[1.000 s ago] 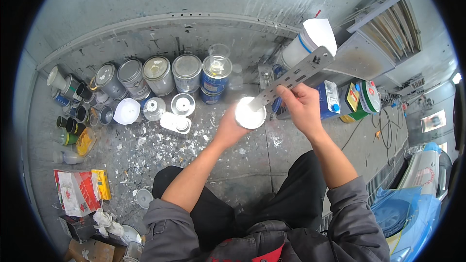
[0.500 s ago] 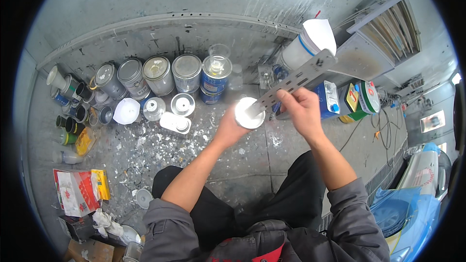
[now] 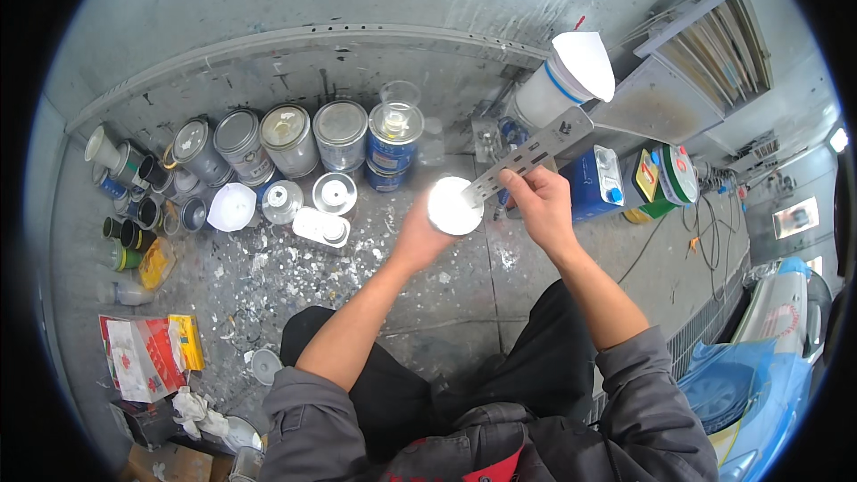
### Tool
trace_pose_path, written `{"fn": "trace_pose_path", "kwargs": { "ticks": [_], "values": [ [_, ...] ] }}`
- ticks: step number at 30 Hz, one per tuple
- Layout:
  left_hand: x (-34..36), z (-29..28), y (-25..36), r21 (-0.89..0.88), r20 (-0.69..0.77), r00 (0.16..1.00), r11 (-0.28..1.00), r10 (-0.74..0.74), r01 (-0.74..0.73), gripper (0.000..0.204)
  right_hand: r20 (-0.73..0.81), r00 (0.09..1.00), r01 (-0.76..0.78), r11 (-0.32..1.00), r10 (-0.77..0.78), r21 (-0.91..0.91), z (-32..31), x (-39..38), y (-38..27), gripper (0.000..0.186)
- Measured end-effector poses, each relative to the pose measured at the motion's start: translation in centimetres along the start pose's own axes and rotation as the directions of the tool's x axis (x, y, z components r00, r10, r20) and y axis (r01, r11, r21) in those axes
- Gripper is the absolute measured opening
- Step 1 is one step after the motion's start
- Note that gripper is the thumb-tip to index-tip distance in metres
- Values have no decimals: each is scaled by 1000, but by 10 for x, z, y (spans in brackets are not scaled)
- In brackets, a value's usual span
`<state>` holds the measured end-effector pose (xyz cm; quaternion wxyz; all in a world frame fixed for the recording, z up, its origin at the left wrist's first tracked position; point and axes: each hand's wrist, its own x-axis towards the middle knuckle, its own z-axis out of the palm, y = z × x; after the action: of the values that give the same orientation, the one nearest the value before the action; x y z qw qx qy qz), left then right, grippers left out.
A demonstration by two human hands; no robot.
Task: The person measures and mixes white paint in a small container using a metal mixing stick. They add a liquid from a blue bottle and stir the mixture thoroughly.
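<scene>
fingers [image 3: 522,186] of the right hand [image 3: 540,207] stay pinched on the perforated stick [image 3: 528,154] — lowered since; left hand [image 3: 420,234] still wraps the cup [image 3: 453,206].

Grey concrete floor [image 3: 446,321], heavily paint-spattered. Grey metal wall panel [image 3: 268,0] behind w/ raised ledge. Grey louvred cabinet [image 3: 705,54] upper right. Black cables [image 3: 705,241] trail across floor; bright daylight far right.

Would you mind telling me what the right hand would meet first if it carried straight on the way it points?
Probably the blue rectangular can just beyond the right hand, which grips the perforated stir stick; depth is uncertain.
</scene>
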<state>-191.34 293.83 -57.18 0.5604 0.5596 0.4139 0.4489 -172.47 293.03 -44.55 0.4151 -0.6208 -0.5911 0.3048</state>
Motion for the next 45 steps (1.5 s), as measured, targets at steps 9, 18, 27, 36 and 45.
{"fn": "trace_pose_path", "kwargs": {
  "ticks": [9,18,27,36,45],
  "values": [
    [2,2,-4,36,-24,1000,999,20,-19,95,-42,994,-89,985,96,149,-22,0,-8,23],
    [2,0,-7,6,-49,997,999,52,-52,76,-141,986,107,983,-86,150,-70,-9,-42,26],
    [6,-2,-15,81,-23,999,996,28,-26,96,-159,959,253,961,-234,112,-84,-18,-70,24],
    [9,1,-34,66,-37,998,996,57,-55,89,-159,941,323,934,-300,150,-97,-19,-84,25],
    [8,-2,17,46,-8,999,998,35,-35,89,-182,908,407,896,-376,178,-126,-24,-102,26]
  ]
}}
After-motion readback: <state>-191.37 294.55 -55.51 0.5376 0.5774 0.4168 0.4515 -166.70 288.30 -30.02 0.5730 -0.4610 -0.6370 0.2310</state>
